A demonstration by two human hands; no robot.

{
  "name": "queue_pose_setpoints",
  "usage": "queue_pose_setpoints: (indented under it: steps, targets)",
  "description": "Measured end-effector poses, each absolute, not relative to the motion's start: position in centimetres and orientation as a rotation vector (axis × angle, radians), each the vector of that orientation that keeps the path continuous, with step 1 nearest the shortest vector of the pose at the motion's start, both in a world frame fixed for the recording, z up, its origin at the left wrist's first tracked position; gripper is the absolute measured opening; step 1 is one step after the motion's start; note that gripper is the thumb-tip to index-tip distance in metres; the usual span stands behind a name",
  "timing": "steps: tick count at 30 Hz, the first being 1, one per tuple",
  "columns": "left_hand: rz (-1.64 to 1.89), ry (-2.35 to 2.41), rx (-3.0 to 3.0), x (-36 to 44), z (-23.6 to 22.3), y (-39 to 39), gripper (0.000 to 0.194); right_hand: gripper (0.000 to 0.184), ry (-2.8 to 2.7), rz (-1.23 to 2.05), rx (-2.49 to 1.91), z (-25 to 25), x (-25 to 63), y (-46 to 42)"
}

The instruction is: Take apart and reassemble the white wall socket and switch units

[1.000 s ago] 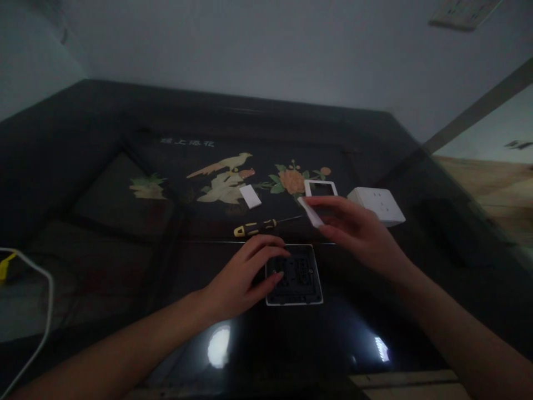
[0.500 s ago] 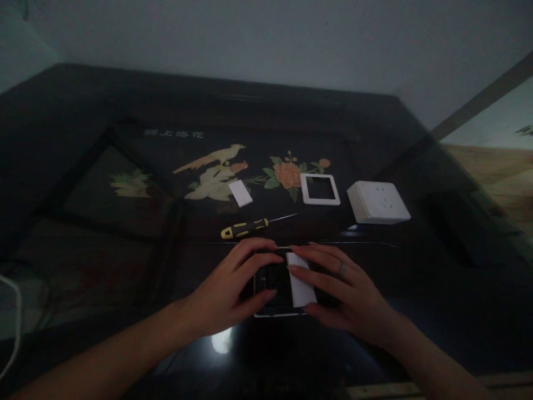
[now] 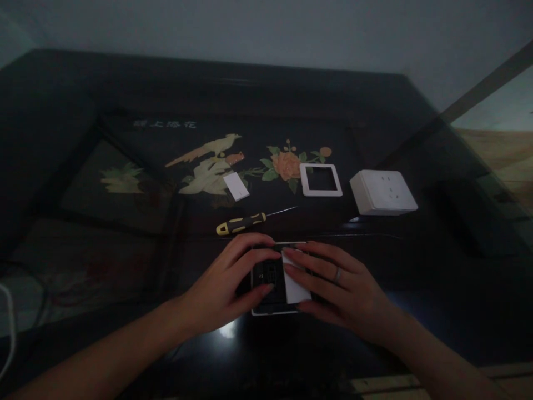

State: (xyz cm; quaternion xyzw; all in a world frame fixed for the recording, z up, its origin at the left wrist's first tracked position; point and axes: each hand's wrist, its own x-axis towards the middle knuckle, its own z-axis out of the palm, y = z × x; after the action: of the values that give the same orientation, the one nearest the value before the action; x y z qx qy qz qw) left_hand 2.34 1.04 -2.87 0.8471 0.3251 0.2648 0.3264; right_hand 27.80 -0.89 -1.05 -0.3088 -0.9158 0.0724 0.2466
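Base point(image 3: 266, 278): dark-faced with a light rim, lying on the near part of the black table point(image 3: 208, 91), between the two hands and partly covered by them. A small screw shows on its left half.

Left hand point(image 3: 233, 280): placed over the left side of the base. Fingers bent and spread, thumb apart from them; the index fingertip reaches the far rim and the thumb tip lies over the dark face. Whether these fingers grip the base or merely steady it cannot be told.

Right hand point(image 3: 343, 280): closed on a white plate point(image 3: 296, 288) — fingertips on its upper face, thumb at its near end. A ring point(image 3: 337, 274) is worn on one finger. The plate lies over the right half of the base, lengthwise away from the person; whether it is seated cannot be told, as the fingers hide its right edge.

Beyond the hands: a yellow and black screwdriver point(image 3: 241, 224) lies just past the base, shaft to the right. Farther off, a second plate point(image 3: 236, 186) lies flat near the inlaid bird point(image 3: 216, 145). A white frame point(image 3: 320, 193) lies beside the inlaid flower point(image 3: 287, 165); to its right — apart from it — sits a white socket box point(image 3: 385, 191). A white cable point(image 3: 11, 328) shows at the left edge.
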Motion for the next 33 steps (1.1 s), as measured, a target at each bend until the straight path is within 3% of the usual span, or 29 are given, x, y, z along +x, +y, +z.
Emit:
queue_pose_setpoints:
  steps: [33]
  targets:
    - [0.692, 0.859, 2.21, 2.6, -2.6, 1.4, 0.036, 0.03, -2.511, 0.092, -0.841, -0.9, 27.6, -1.9]
